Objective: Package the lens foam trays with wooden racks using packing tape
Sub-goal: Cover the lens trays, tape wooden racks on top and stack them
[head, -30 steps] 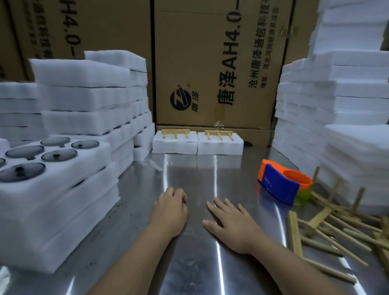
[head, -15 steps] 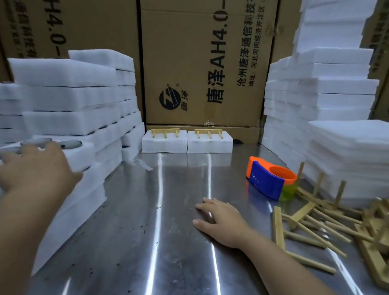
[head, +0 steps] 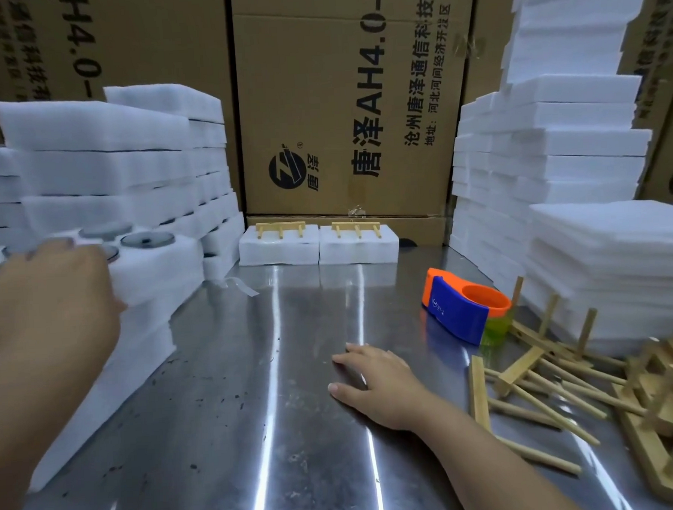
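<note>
My left hand (head: 52, 297) grips the near edge of the top white foam tray (head: 160, 264) of the left stack, which holds dark round lenses (head: 147, 239). My right hand (head: 377, 385) rests flat and open on the steel table (head: 255, 376). A blue and orange tape dispenser (head: 462, 306) lies to the right of it. Loose wooden racks (head: 567, 379) are piled at the right. Two taped foam packs with wooden racks on top (head: 318, 244) stand at the back.
Tall stacks of white foam sheets (head: 556, 165) rise on the right, and more foam trays (head: 107, 157) on the left. Brown cardboard boxes (head: 338, 98) wall off the back. A strip of clear tape (head: 239, 285) lies near the left stack.
My left hand left the table, reached up to the left foam stack and now grips the top tray. My right hand stayed flat on the table.
</note>
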